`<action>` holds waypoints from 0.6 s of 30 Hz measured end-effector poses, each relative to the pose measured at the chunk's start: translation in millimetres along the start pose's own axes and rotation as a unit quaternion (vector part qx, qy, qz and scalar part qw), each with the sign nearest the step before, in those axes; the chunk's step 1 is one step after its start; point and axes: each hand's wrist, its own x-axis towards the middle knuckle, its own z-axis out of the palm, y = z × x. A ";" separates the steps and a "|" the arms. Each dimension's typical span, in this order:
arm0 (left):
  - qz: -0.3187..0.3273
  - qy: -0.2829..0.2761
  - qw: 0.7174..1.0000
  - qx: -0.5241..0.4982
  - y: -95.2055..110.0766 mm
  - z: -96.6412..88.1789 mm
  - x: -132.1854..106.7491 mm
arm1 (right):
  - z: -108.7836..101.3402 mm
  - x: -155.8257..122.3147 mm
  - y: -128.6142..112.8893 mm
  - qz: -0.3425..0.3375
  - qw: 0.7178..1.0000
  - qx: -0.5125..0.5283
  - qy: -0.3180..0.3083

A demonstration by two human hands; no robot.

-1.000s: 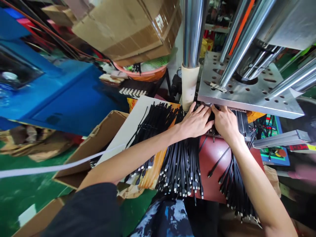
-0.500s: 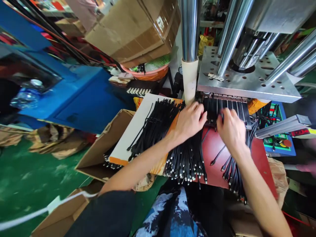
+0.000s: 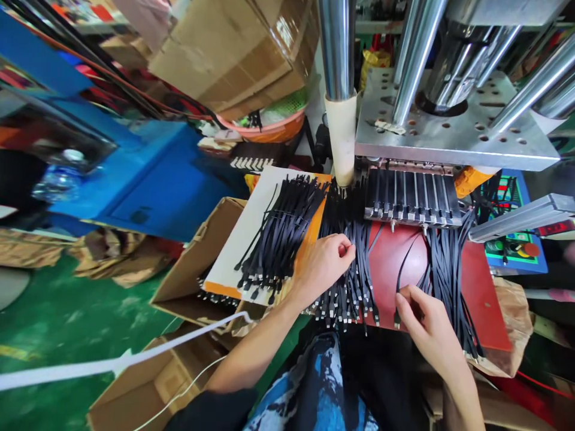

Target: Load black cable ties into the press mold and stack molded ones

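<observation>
My right hand [image 3: 426, 314] pinches a thin black cable [image 3: 406, 257] near its plug end, above the front of the red board [image 3: 386, 263]. My left hand [image 3: 326, 257] is closed, thumb against curled fingers, over a middle bundle of black cables [image 3: 345, 299] with metal-tipped plugs. What its fingertips hold, if anything, I cannot make out. Behind both hands sits a slotted metal fixture [image 3: 413, 197] with dark strips in its slots. To its front right, a second bundle of black cables [image 3: 451, 281] hangs over the red board.
A thick metal plate [image 3: 453, 149] on shiny columns stands above the fixture. At left, another cable pile [image 3: 287, 227] lies on a white board [image 3: 242, 239] over an open carton [image 3: 179, 299]. A control panel [image 3: 516, 227] is at right, a blue cabinet [image 3: 171, 173] at far left.
Both hands have drawn back from the fixture toward me, uncovering its slots. The left moved down over the middle bundle; the right came down to the board's front with a cable.
</observation>
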 end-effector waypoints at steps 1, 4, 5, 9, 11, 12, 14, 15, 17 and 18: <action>0.009 0.025 1.000 -0.006 -0.2 -0.5 -2.8 | 1.0 -6.1 -3.0 -0.017 1.000 0.023 -0.006; 0.039 0.075 0.996 -0.004 0.9 -4.2 -8.8 | 5.7 -18.5 -10.0 -0.060 0.997 0.043 -0.005; 0.044 0.078 0.996 -0.025 1.8 -6.0 -10.0 | 6.6 -20.8 -11.6 -0.075 0.996 0.047 0.000; -0.012 -0.074 0.945 -0.319 7.0 -7.0 -17.4 | 7.4 -25.6 -16.4 -0.137 0.988 0.069 0.021; -0.072 -0.200 0.853 -0.477 10.5 -0.9 -25.5 | 9.2 -27.4 -18.6 -0.149 0.986 0.077 0.008; -0.100 -0.248 0.807 -0.527 12.4 3.2 -30.6 | 10.8 -28.4 -19.5 -0.146 0.986 0.079 -0.010; -0.143 -0.306 0.740 -0.581 16.4 10.5 -41.1 | 14.8 -30.8 -20.8 -0.125 0.987 0.081 -0.058; -0.156 -0.321 0.720 -0.595 18.4 12.8 -46.0 | 16.5 -32.3 -21.1 -0.110 0.987 0.081 -0.082; -0.160 -0.338 0.701 -0.607 22.0 13.4 -53.9 | 17.5 -35.5 -21.5 -0.078 0.986 0.080 -0.127; -0.151 -0.343 0.702 -0.606 23.5 12.0 -56.9 | 16.3 -37.0 -21.6 -0.065 0.984 0.077 -0.148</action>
